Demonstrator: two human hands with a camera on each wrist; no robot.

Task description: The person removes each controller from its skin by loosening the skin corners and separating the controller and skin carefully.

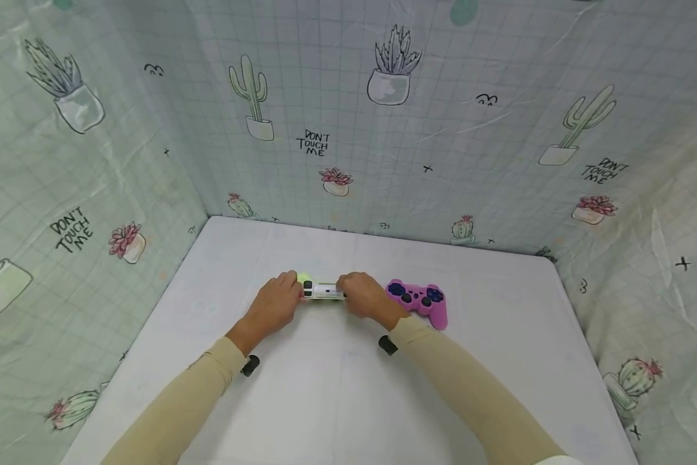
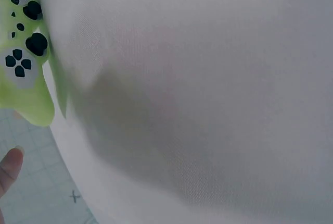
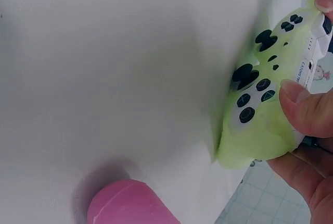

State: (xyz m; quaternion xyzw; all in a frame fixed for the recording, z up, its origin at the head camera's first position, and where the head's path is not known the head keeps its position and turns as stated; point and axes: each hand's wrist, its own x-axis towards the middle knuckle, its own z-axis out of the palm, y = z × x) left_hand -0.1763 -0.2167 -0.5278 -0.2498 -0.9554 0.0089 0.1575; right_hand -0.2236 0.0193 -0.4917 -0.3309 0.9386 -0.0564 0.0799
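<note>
One green-covered controller (image 1: 327, 291) stretched crosswise over the white desk (image 1: 325, 400), its long axis running left to right. From where I stood, the left hand (image 1: 275, 302) had its grip clamped on the left end. White edge showed in the middle, then came the right hand (image 1: 369, 298), equally near, thumb and fingers pinching the other end. Just right of it lay a pink controller (image 1: 416, 299).

Plain beige long sleeves (image 1: 458, 381) (lightly creased towards the cuffs (image 1: 228, 355)) dress the person; small black devices (image 1: 250, 365) show beneath them.
</note>
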